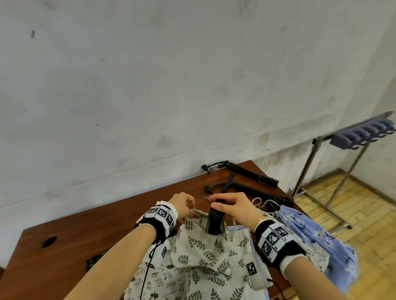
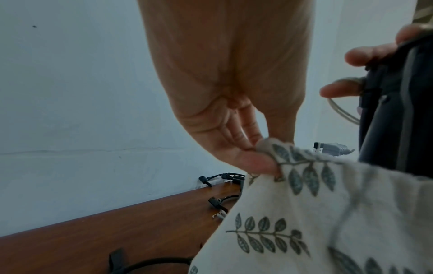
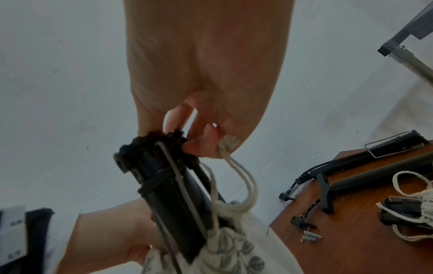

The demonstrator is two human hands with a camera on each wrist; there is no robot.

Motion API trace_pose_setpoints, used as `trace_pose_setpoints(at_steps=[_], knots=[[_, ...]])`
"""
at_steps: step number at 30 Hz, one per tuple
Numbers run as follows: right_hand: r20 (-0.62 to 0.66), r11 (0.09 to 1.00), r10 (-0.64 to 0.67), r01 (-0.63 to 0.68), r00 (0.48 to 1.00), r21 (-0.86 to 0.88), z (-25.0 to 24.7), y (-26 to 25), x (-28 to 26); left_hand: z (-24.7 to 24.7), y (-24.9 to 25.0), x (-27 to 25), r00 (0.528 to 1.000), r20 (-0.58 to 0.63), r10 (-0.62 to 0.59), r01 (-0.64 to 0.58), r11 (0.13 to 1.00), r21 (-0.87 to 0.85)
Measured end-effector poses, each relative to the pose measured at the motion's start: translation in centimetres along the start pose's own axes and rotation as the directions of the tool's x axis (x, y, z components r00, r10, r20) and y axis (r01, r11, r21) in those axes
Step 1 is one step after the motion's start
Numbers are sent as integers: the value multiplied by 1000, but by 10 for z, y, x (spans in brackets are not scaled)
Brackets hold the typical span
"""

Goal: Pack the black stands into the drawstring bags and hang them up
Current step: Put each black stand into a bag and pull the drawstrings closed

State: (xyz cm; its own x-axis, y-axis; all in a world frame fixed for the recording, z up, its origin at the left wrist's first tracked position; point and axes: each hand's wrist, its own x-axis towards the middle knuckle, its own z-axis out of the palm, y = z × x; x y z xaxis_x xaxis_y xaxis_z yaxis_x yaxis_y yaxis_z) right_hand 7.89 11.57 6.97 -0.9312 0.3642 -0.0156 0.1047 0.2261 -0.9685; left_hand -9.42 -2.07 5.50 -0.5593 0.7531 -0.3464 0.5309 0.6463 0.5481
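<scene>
One black stand (image 1: pixel 215 221) is part-way into a leaf-print drawstring bag (image 1: pixel 208 253), standing upright in the bag's mouth with its upper end still clear of the cloth. The right hand (image 1: pixel 230 207) grips the top of that stand from above, and in the right wrist view the same hand also pinches the bag's cream drawstring (image 3: pixel 243 178) against its palm. The left hand (image 1: pixel 182 205) pinches the rim of the bag between thumb and fingers (image 2: pixel 255 163), holding the mouth up and open. Both hands work above the near half of the brown worktop (image 1: pixel 104 220). Toward the worktop's far corner lie two more black stands (image 1: pixel 250 174), loose and unbagged, with short black cables beside them. To the right a blue floral bag (image 1: pixel 313 234) hangs over the worktop's edge; dark parts show at its corded mouth in the right wrist view, so it looks already filled, though I cannot be sure. A metal rack with a row of hooks (image 1: pixel 363 134) stands on the floor at the far right, and nothing hangs on it. By my reading the task is early: this stand needs seating and the cord drawing, the loose stands need bagging, and all hanging is still to do.
</scene>
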Motion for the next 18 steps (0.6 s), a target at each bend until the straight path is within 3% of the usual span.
trace_pose_setpoints(at_steps=[9, 14, 18], knots=[[-12, 999, -18, 18, 1000, 28, -4, 2, -3, -3, 6, 0, 999, 32, 22, -27, 989, 148], [-35, 998, -32, 33, 999, 44, -10, 5, -6, -1, 8, -4, 990, 107, 95, -102, 993, 65], [-66, 998, -25, 28, 998, 47, -19, 7, -13, -4, 8, -2, 999, -44, 4, 0, 995, 95]])
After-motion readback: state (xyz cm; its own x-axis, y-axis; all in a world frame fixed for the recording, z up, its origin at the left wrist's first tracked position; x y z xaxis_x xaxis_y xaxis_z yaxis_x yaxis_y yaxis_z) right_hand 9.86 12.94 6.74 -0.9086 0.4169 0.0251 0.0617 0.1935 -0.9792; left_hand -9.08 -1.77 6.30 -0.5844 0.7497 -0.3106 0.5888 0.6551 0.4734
